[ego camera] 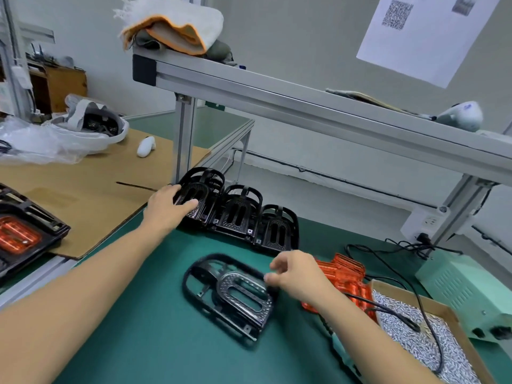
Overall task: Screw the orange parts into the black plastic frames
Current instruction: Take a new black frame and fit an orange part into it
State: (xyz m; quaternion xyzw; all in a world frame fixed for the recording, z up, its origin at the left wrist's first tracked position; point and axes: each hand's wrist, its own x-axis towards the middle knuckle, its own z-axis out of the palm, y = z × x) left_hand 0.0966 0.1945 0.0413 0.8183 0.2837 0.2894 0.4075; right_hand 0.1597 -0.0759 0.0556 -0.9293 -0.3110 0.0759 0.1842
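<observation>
nearest the person, one black plastic frame (pixel 230 296) lies flat on the green mat (pixel 155 328), no orange piece in it yet. the right hand (pixel 296 275) hovers at its right edge with fingers loosely curled; motion blur hides whether they touch the frame, and they seem to hold nothing. just behind that hand sits the pile of orange parts (pixel 343 275), and to its right a cardboard tray of screws (pixel 421 336) with a black cable lying across it. further out, the left hand (pixel 169 206) reaches to the row of stacked frames (pixel 238 214), fingers wrapped over the leftmost stack. at far left a finished frame with an orange insert (pixel 16 236) rests on cardboard. to do this step well, the person probably should steady the flat frame, seat an orange part squarely in its opening, then start each screw straight.
</observation>
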